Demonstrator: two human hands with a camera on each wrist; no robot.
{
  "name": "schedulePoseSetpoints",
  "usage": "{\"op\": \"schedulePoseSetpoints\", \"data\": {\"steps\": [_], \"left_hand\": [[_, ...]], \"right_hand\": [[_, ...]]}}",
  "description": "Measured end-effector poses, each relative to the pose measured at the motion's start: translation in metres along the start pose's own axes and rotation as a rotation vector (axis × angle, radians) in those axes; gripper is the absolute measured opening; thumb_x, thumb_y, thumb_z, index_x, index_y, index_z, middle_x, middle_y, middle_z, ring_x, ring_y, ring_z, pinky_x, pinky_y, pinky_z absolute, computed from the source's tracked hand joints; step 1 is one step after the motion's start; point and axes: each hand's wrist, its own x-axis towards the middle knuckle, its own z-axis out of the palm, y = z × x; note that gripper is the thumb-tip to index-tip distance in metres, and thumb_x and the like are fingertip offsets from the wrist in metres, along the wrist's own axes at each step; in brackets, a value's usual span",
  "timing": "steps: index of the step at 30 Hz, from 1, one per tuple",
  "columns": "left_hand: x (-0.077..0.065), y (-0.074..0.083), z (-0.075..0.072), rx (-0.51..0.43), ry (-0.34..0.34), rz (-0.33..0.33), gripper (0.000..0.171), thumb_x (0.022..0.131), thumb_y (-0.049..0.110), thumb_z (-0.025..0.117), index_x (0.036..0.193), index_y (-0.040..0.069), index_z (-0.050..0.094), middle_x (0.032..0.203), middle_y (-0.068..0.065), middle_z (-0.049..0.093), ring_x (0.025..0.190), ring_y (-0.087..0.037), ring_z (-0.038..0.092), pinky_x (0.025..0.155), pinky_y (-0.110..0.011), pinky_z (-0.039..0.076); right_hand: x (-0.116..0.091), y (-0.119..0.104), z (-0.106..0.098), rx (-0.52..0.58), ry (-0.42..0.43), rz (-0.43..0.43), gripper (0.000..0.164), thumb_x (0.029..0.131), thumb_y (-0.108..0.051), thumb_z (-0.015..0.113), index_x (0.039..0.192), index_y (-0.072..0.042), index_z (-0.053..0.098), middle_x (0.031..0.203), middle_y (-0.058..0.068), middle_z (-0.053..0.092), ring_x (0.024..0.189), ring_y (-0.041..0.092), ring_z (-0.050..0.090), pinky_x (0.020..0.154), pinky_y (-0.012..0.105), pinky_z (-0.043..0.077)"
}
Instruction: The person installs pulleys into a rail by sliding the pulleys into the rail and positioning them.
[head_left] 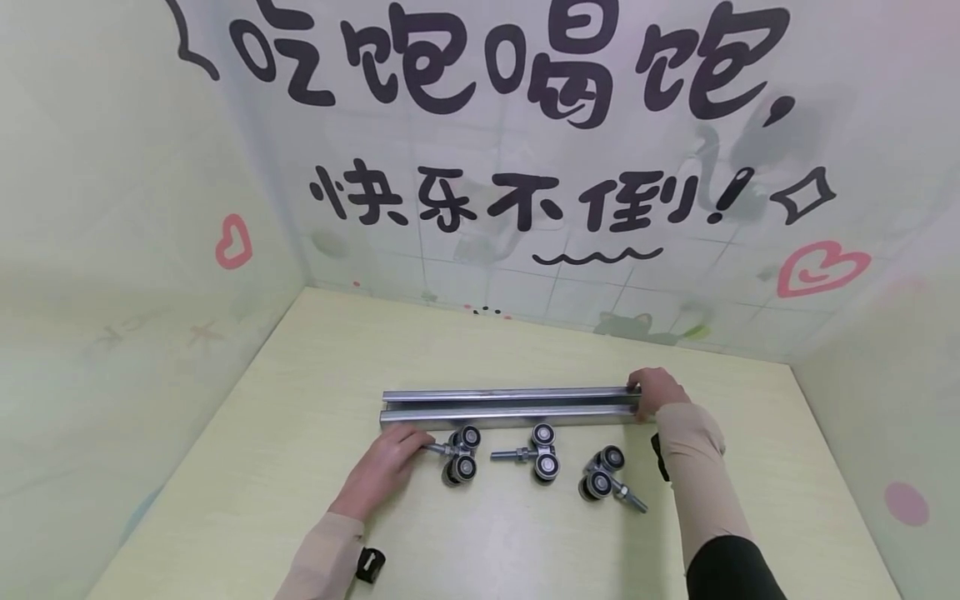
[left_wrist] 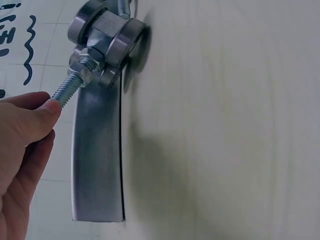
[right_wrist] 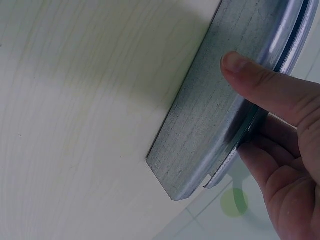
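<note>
A galvanized steel C-channel rail [head_left: 510, 413] lies crosswise on the table, its slot facing up. My right hand [head_left: 658, 390] grips it near the right end; in the right wrist view the thumb presses the near side wall [right_wrist: 200, 110] and the other fingers are on the far side, partly hidden. In front of the rail's left end, my left hand [head_left: 386, 462] pinches the threaded bolt [left_wrist: 67, 91] of a roller trolley [head_left: 465, 467] between thumb and fingers. That trolley has black-and-silver wheels and hex nuts on the bolt.
Two more roller trolleys stand before the rail: a middle one [head_left: 546, 467] with its bolt pointing left, and a right one [head_left: 597, 485] with its bolt angled toward the front right. Printed curtain walls [head_left: 480, 283] enclose the pale wood-grain table [head_left: 510, 550] at back and sides.
</note>
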Motion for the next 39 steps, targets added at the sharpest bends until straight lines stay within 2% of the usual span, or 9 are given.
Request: {"op": "schedulePoseSetpoints", "data": {"steps": [6, 16, 20, 22, 27, 30, 35, 39], "left_hand": [[0.008, 0.004, -0.001, -0.03, 0.043, 0.049, 0.022, 0.066, 0.002, 0.073, 0.086, 0.008, 0.066, 0.085, -0.002, 0.064, 0.08, -0.017, 0.06, 0.074, -0.028, 0.051], [0.02, 0.011, 0.0, -0.087, 0.047, 0.126, 0.018, 0.067, 0.002, 0.072, 0.082, 0.006, 0.067, 0.084, -0.001, 0.065, 0.078, -0.014, 0.06, 0.073, -0.022, 0.051], [0.028, 0.018, 0.005, -0.112, 0.037, 0.172, 0.02, 0.064, 0.0, 0.074, 0.082, 0.005, 0.067, 0.084, -0.002, 0.065, 0.077, -0.014, 0.06, 0.072, -0.02, 0.051], [0.033, 0.024, 0.009, -0.109, 0.029, 0.196, 0.021, 0.064, -0.001, 0.075, 0.082, 0.005, 0.067, 0.084, -0.002, 0.065, 0.078, -0.014, 0.061, 0.076, -0.024, 0.052], [0.046, 0.037, 0.018, -0.098, -0.021, 0.264, 0.019, 0.068, 0.0, 0.073, 0.085, 0.006, 0.068, 0.086, -0.002, 0.065, 0.081, -0.013, 0.062, 0.081, -0.026, 0.051], [0.048, 0.041, 0.021, -0.116, -0.04, 0.252, 0.019, 0.07, 0.001, 0.073, 0.087, 0.007, 0.068, 0.088, -0.001, 0.065, 0.082, -0.013, 0.061, 0.078, -0.018, 0.05], [0.046, 0.041, 0.02, -0.148, -0.035, 0.191, 0.023, 0.068, -0.001, 0.074, 0.088, 0.008, 0.068, 0.09, -0.001, 0.065, 0.085, -0.014, 0.061, 0.079, -0.02, 0.05], [0.046, 0.041, 0.02, -0.176, -0.052, 0.152, 0.023, 0.071, -0.001, 0.072, 0.092, 0.007, 0.067, 0.093, -0.002, 0.066, 0.088, -0.015, 0.062, 0.081, -0.021, 0.05]], "right_hand": [[0.0, 0.001, 0.002, -0.004, -0.001, 0.01, 0.054, 0.05, 0.001, 0.082, 0.101, 0.0, 0.064, 0.1, 0.023, 0.062, 0.09, 0.039, 0.056, 0.072, 0.051, 0.05], [0.0, 0.002, 0.002, 0.002, -0.001, -0.002, 0.053, 0.05, 0.002, 0.08, 0.1, 0.001, 0.063, 0.098, 0.022, 0.062, 0.089, 0.038, 0.056, 0.072, 0.05, 0.05], [0.0, 0.002, 0.004, 0.005, -0.011, 0.008, 0.053, 0.051, 0.002, 0.08, 0.101, 0.001, 0.063, 0.099, 0.022, 0.062, 0.09, 0.038, 0.056, 0.073, 0.051, 0.049], [0.0, 0.003, 0.004, 0.005, -0.013, 0.012, 0.053, 0.051, 0.003, 0.08, 0.102, 0.0, 0.063, 0.099, 0.022, 0.062, 0.09, 0.038, 0.056, 0.073, 0.051, 0.049], [0.0, 0.001, 0.004, 0.006, -0.017, 0.009, 0.054, 0.051, 0.003, 0.08, 0.102, 0.001, 0.063, 0.1, 0.022, 0.062, 0.09, 0.039, 0.056, 0.073, 0.051, 0.049], [0.0, 0.0, 0.003, 0.008, -0.023, 0.008, 0.055, 0.05, 0.002, 0.08, 0.102, 0.001, 0.063, 0.101, 0.023, 0.061, 0.092, 0.04, 0.056, 0.074, 0.052, 0.049], [0.001, -0.001, 0.002, 0.007, -0.036, 0.013, 0.056, 0.05, 0.0, 0.081, 0.103, 0.001, 0.062, 0.103, 0.023, 0.061, 0.092, 0.04, 0.055, 0.075, 0.053, 0.048], [0.001, 0.0, 0.0, 0.003, -0.029, 0.022, 0.056, 0.05, 0.0, 0.081, 0.103, 0.001, 0.062, 0.103, 0.022, 0.061, 0.092, 0.04, 0.056, 0.074, 0.053, 0.048]]}}
